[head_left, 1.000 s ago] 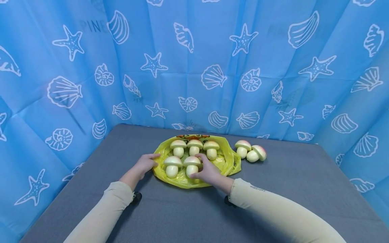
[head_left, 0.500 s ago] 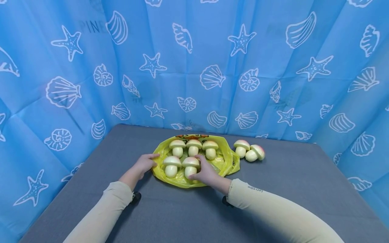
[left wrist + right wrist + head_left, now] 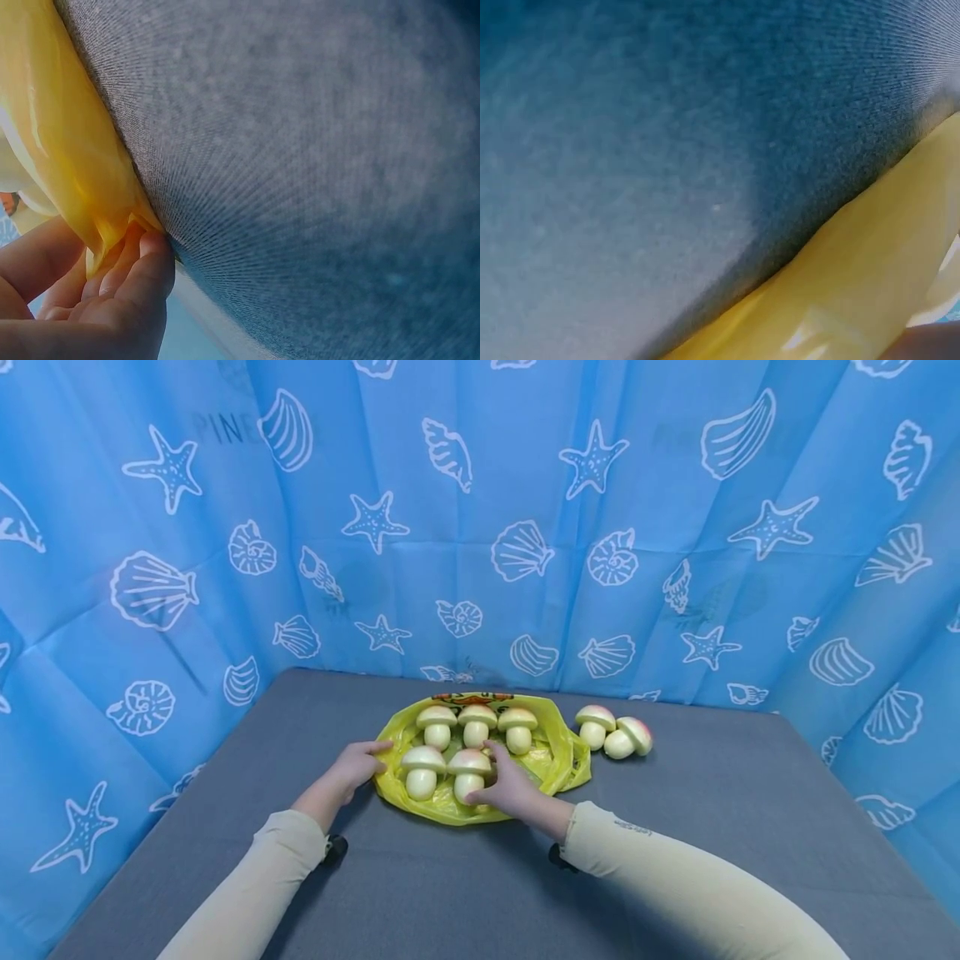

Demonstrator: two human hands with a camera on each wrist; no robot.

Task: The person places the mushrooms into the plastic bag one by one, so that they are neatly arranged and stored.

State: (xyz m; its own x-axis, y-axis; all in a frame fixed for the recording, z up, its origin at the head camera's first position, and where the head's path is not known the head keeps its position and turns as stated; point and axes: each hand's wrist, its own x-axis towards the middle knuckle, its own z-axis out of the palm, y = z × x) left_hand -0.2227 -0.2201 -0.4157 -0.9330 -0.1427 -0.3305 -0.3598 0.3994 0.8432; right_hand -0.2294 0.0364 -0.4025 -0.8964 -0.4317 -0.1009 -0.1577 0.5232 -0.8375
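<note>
A yellow plastic bag (image 3: 557,752) lies spread on the table with several toy mushrooms upright on it. My left hand (image 3: 358,765) pinches the bag's left edge; in the left wrist view, thumb and fingers gather the thin yellow plastic (image 3: 67,127). With its thumb in front and fingers behind, my right hand (image 3: 516,787) grips the front right mushroom (image 3: 467,783). Just left of that one stands another mushroom (image 3: 421,783), and three more form a back row, the middle mushroom (image 3: 476,731) among them. The right wrist view shows mostly tabletop and the bag's side (image 3: 840,262).
Two more toy mushrooms are on the table right of the bag: one upright mushroom (image 3: 594,732) and one tilted mushroom (image 3: 622,743). The grey cloth-covered table (image 3: 420,893) meets a blue curtain (image 3: 480,585) with white shell prints behind and at both sides.
The head view has shifted very slightly. Both hands, the bag and the mushrooms keep the same places relative to each other.
</note>
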